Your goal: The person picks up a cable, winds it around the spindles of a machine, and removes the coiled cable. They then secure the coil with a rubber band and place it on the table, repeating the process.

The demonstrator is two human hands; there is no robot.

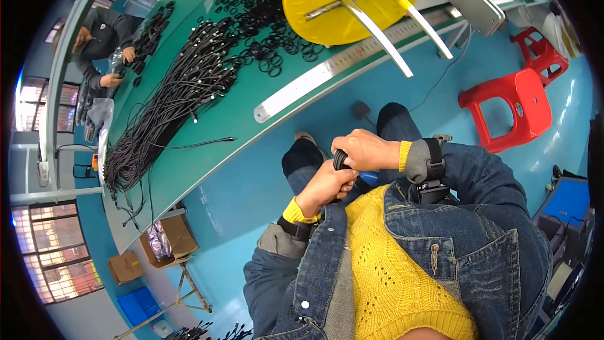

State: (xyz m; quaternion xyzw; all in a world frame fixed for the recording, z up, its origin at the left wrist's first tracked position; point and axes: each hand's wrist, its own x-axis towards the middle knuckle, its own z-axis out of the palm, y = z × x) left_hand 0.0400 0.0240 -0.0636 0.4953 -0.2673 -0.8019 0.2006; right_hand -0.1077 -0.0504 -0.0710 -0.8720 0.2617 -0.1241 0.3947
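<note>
My left hand (pixel 326 184) and my right hand (pixel 370 150) meet in front of my body, over my lap. Both are closed around a small coil of black cable (pixel 340 159), whose looped end shows between them. Fingers cover most of the coil, so its ends are hidden. On the green table (pixel 220 164) ahead lies a large heap of black cables (pixel 182 72) with plugs at their ends. Many black rings (pixel 270 56) are strewn beyond it. A yellow winding disc (pixel 352 6) with two metal rods stands at the table edge, apart from my hands.
A steel ruler (pixel 296 94) lies along the table's near edge. Across the table a co-worker's hands (pixel 119 69) handle black parts; another person is partly visible behind. Red stools (pixel 516 110) stand at right. Cardboard boxes (pixel 173 239) sit below the table's left end.
</note>
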